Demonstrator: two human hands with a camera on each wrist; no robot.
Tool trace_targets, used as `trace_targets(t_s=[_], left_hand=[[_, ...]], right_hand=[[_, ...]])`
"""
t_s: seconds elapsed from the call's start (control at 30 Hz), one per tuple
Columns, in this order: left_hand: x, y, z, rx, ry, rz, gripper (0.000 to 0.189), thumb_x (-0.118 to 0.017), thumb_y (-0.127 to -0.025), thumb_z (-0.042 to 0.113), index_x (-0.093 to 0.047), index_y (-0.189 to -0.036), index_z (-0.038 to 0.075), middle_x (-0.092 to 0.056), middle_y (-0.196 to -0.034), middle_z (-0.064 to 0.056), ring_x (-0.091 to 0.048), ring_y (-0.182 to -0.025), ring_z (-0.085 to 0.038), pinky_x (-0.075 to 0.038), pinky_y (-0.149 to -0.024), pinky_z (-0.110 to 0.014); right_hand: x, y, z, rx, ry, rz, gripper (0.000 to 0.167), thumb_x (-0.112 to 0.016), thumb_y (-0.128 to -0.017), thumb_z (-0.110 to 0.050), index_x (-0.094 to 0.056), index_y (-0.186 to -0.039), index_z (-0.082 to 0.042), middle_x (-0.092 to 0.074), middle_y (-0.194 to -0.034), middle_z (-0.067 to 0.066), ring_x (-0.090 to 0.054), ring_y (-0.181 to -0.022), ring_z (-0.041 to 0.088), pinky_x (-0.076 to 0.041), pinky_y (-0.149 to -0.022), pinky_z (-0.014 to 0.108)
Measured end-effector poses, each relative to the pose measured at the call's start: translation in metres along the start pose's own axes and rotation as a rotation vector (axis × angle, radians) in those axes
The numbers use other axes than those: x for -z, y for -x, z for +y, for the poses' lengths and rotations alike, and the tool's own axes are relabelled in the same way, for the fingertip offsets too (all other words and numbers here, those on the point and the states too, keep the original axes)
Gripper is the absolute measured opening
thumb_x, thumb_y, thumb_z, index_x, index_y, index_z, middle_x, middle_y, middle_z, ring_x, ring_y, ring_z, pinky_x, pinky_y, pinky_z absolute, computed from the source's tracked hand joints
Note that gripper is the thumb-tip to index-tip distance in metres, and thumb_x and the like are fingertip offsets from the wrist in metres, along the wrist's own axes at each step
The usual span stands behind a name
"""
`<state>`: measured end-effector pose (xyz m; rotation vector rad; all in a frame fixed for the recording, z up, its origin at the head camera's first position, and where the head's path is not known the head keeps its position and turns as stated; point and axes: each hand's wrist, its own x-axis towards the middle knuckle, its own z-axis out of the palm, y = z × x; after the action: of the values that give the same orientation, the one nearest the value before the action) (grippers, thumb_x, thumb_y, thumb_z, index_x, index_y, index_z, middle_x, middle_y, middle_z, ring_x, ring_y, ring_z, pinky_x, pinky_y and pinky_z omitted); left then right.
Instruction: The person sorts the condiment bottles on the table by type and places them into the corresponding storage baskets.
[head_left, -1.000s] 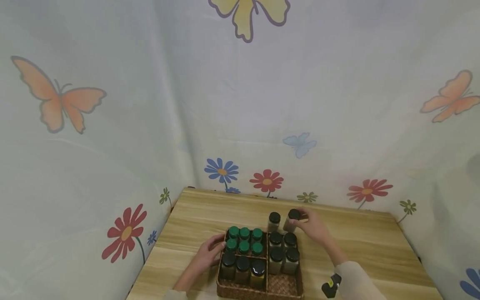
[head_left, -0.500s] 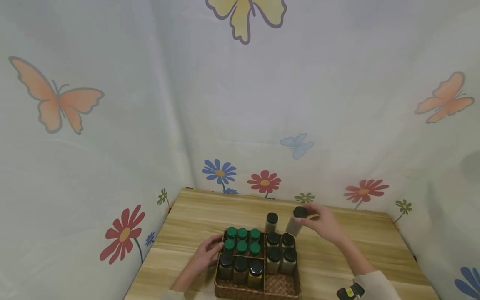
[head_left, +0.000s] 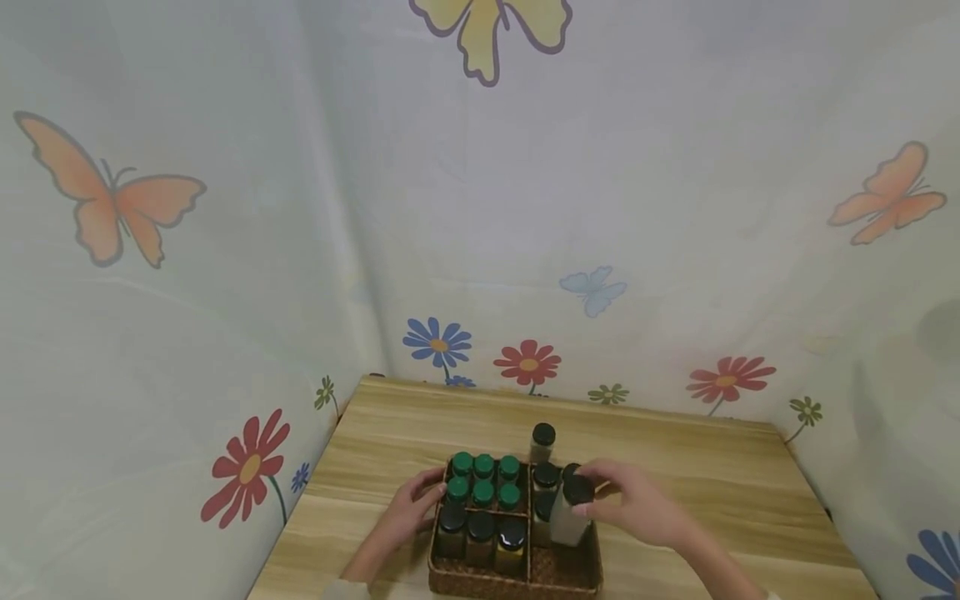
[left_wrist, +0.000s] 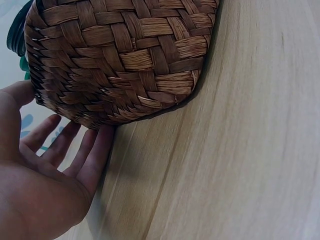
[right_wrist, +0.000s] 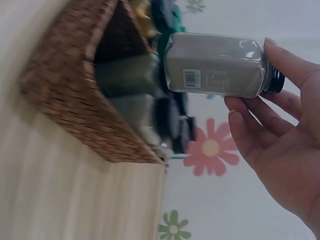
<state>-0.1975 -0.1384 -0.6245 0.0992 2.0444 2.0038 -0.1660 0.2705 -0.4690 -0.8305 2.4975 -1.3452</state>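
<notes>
My right hand [head_left: 628, 504] pinches a spice jar [head_left: 572, 518] by its black lid, thumb on one side and fingers on the other. In the right wrist view this clear jar [right_wrist: 215, 65] holds greyish powder and carries a barcode label. It is held above the right part of a woven basket [head_left: 480, 579], whose front right compartment shows bare weave. My left hand [head_left: 405, 510] rests against the basket's left side, its fingertips [left_wrist: 102, 131] at the lower wall and thumb at the rim. Black-lidded jars [head_left: 481, 537] and small green-capped jars [head_left: 483, 479] stand in the basket.
One more black-lidded jar [head_left: 542, 442] stands on the wooden table [head_left: 420, 408] behind the basket. A pale curtain [head_left: 480, 208] printed with flowers and butterflies closes off the back and both sides.
My right hand has lifted the jar from the table behind the basket and brought it forward over the right compartments. My left hand stays at the basket's side.
</notes>
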Motion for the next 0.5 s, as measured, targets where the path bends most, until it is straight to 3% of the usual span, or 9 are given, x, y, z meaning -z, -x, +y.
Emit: trace_targets(t_s=[0.2, 0.5], left_hand=[[0.001, 0.000, -0.001, 0.000, 0.001, -0.002, 0.059, -0.060, -0.110, 0.036, -0.046, -0.156, 0.001, -0.043, -0.159, -0.030, -0.052, -0.139, -0.045, -0.060, -0.096, -0.055], [0.002, -0.001, -0.001, 0.004, 0.001, -0.001, 0.062, -0.062, -0.109, 0.038, -0.048, -0.156, 0.002, -0.044, -0.159, -0.029, -0.053, -0.139, -0.044, -0.061, -0.095, -0.054]], right_hand=[[-0.026, 0.012, 0.010, 0.028, 0.009, -0.044, 0.036, -0.081, -0.096, -0.033, -0.071, -0.125, -0.014, -0.072, -0.116, -0.003, -0.070, -0.103, 0.014, -0.063, -0.090, 0.044], [-0.064, 0.023, 0.031, -0.030, -0.062, 0.006, 0.038, -0.082, -0.096, -0.031, -0.070, -0.126, -0.012, -0.072, -0.117, 0.000, -0.073, -0.099, 0.013, -0.064, -0.086, 0.041]])
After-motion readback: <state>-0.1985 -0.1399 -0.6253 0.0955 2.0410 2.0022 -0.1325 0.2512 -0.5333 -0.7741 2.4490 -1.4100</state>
